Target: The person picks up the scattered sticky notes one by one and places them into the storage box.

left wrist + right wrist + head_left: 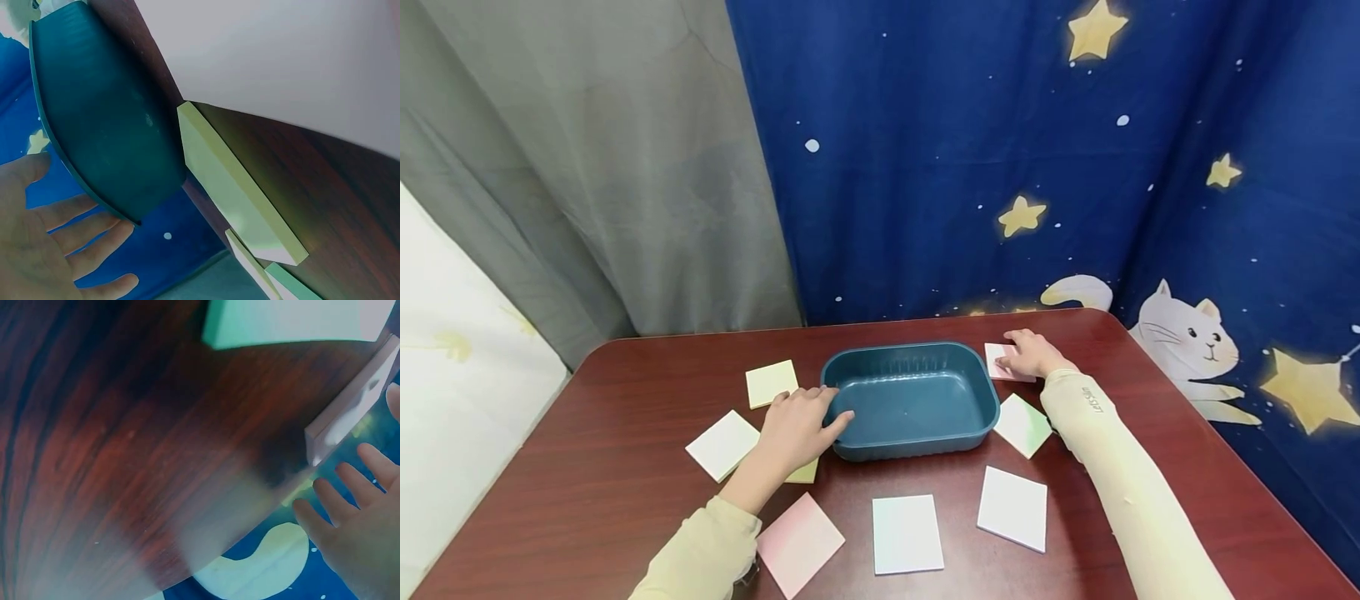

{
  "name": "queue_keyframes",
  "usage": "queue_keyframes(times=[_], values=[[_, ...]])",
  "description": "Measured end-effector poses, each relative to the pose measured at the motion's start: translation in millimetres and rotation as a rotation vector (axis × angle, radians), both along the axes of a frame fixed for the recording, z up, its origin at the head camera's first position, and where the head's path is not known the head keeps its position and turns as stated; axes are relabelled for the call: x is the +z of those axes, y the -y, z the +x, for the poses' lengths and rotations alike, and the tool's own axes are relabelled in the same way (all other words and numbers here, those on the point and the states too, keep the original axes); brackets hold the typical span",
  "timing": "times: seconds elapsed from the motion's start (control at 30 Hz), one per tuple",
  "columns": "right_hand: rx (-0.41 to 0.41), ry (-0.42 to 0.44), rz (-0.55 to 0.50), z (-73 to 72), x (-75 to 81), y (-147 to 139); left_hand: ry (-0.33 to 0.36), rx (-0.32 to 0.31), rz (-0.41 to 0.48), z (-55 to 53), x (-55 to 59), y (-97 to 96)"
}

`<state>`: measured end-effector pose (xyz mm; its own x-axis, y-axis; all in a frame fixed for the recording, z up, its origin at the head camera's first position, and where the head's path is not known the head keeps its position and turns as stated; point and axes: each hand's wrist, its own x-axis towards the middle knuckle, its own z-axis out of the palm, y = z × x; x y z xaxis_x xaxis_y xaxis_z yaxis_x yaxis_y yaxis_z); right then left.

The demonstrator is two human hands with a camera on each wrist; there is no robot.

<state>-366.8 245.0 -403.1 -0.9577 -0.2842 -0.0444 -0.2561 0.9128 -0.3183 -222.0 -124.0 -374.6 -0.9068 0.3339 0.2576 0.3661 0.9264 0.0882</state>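
A dark teal plastic basin (906, 408) stands on the table. My left hand (797, 423) is at the basin's left end, its fingers extended by the rim; in the left wrist view the fingers (103, 247) are spread beside the basin wall (103, 112). A yellow sticky note pad (805, 472) lies partly hidden beneath that forearm. My right hand (1036, 356) hovers over a pink sticky note pad (997, 352) right of the basin, partly covering it. The right wrist view shows its spread fingers (353, 484) near that pad's edge, not curled round it. Whether they touch is unclear.
Around the basin lie more pads: pale yellow (772, 383), white (723, 446), pink (801, 543), pale mint (907, 534), white (1012, 508) and green-tinted (1023, 426). The reddish-brown table (587, 467) ends at a grey curtain (647, 167) and a blue starry curtain (925, 167).
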Motion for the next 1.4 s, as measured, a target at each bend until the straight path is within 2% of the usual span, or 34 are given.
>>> queue_keyframes(times=[0.27,0.4,0.57,0.87,1.13,1.4], values=[[-0.010,0.121,-0.001,-6.0,-7.2,-11,-0.005,0.000,0.000,-0.2,0.2,-0.5],[-0.005,0.147,-0.008,-6.1,-6.8,-12,-0.001,0.001,0.000,0.7,-0.1,-0.4],[0.032,0.151,-0.001,-4.3,-0.9,-13,-0.004,0.000,0.004,1.2,0.2,-0.1],[0.029,0.191,0.006,-3.9,3.5,-15,0.000,0.003,0.008,1.2,1.6,0.2],[0.053,0.169,0.042,-4.0,5.3,-11,0.000,0.004,0.010,1.6,1.7,0.4],[-0.022,0.162,0.083,-2.7,9.5,-8,0.009,0.009,0.006,1.5,2.3,0.2]])
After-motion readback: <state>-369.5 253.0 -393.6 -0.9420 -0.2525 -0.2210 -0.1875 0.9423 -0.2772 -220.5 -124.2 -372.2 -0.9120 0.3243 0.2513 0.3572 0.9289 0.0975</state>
